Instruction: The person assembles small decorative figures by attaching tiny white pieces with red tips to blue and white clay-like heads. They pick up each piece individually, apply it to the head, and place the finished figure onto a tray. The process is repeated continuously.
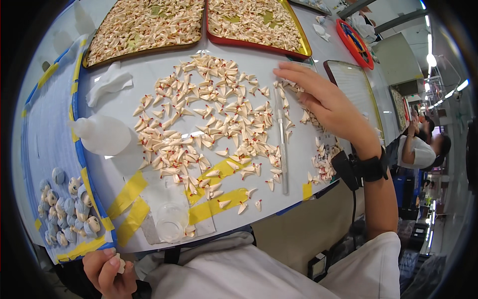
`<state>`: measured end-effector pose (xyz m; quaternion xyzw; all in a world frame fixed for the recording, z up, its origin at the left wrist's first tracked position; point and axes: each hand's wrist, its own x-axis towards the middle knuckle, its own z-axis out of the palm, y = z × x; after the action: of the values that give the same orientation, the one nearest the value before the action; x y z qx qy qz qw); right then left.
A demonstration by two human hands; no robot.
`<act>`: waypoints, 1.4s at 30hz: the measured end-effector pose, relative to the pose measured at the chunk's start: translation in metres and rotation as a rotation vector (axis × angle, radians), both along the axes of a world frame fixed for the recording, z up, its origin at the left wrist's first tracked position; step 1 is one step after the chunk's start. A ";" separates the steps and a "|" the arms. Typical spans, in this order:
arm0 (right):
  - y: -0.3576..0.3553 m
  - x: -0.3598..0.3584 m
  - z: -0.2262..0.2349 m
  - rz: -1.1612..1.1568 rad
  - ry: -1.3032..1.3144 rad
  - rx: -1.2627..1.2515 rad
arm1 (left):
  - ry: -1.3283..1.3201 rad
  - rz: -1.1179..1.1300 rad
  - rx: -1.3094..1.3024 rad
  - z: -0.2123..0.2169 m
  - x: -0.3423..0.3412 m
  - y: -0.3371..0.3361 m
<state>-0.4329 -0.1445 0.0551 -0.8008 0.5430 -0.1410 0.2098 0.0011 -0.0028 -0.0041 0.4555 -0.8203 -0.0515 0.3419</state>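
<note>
Many small cream pointed pieces [219,124] with red tips lie loose across the white table. Past the right side of this pile, my right hand [323,102] is stretched out with its fingers apart, over or touching more of the same pieces; its palm hides what lies beneath. A thin metal tool [282,144] lies lengthwise between the pile and that hand. Low at the left, by the table's near edge, my left hand [110,274] is closed on a small cream-coloured piece [120,264], partly hidden by the fingers.
Two trays [259,46] full of similar pieces stand at the back. On the left are a white squeeze bottle [102,135], a crumpled tissue [109,85] and a blue mat [45,134] bearing blue-and-cream round pieces. A clear cup [172,222] stands near the front edge. A red basket [366,57] is far right.
</note>
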 end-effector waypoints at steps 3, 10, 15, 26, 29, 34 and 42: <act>0.000 0.002 -0.001 0.120 0.126 -0.050 | -0.006 0.004 -0.001 -0.002 0.000 0.001; 0.028 0.002 0.004 0.050 0.162 -0.020 | -0.029 0.002 -0.021 -0.002 0.000 0.000; 0.054 0.008 0.008 0.026 0.117 0.035 | -0.038 0.013 -0.022 -0.002 -0.002 0.002; 0.024 -0.030 0.002 -0.060 0.048 -0.063 | 0.000 -0.028 0.039 0.004 -0.007 -0.003; 0.030 -0.024 0.006 -0.047 0.038 0.060 | 0.008 -0.068 0.067 0.008 -0.002 -0.001; 0.061 -0.019 0.015 -0.061 0.023 0.147 | -0.013 -0.021 0.037 0.003 -0.005 -0.001; 0.076 -0.040 0.004 -0.307 0.146 -0.151 | -0.008 -0.027 0.042 0.006 -0.007 -0.002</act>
<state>-0.4727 -0.0683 0.0594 -0.7302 0.6603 -0.1533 0.0854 -0.0064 -0.0051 0.0022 0.4517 -0.8266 -0.0714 0.3281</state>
